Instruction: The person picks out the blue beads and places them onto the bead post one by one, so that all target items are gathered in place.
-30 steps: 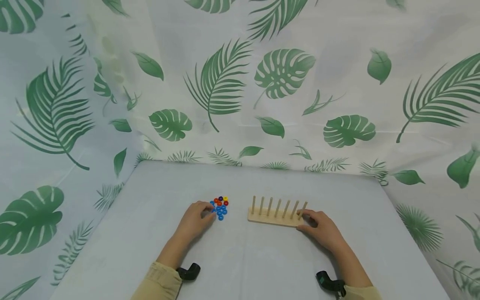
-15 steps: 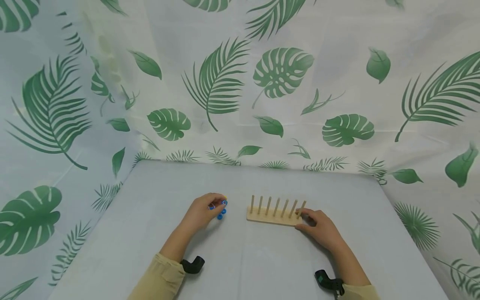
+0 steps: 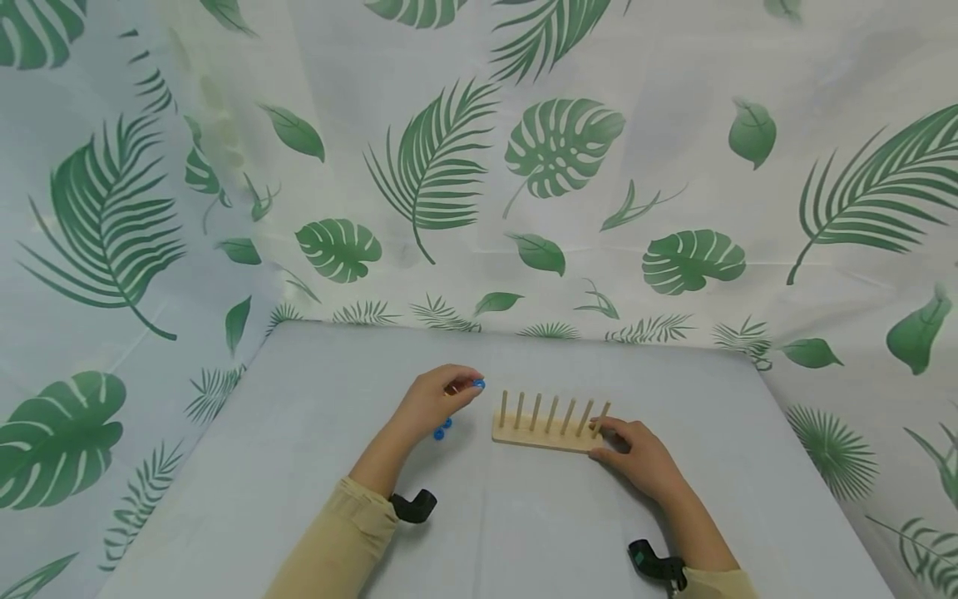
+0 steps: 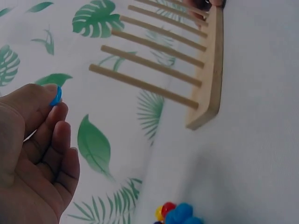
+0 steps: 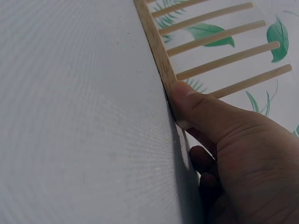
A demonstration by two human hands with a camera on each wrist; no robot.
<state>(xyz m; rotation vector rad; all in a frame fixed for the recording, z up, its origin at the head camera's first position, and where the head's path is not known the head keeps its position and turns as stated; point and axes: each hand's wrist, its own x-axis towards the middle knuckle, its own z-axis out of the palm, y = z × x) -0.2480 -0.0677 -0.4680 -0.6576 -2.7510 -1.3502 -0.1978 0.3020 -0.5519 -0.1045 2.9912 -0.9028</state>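
Between thumb and forefinger, my left hand (image 3: 437, 395) pinches a blue bead (image 4: 56, 96), raised above the table just left of a wooden peg board (image 3: 545, 432). Several upright pegs stand in a row on that board, all bare. My right hand (image 3: 639, 453) grips the board's right end, thumb on the front edge (image 5: 184, 95) and fingers behind. Below my left hand lies a cluster of loose beads; the head view shows blue beads (image 3: 439, 433), the rest hidden by the hand. In the left wrist view a red bead (image 4: 168, 208) and a yellow one show beside blue ones.
A white table (image 3: 539, 516) carries the board and beads. Behind it and at its sides hangs a white cloth (image 3: 464, 274) printed with green leaves. A black wrist camera (image 3: 414, 506) sits on the left wrist, another (image 3: 654, 561) on the right.
My left hand has picked a blue bead from the cluster, lifted it and carried it right and away from me toward the board's left end. The right hand and board have stayed put.
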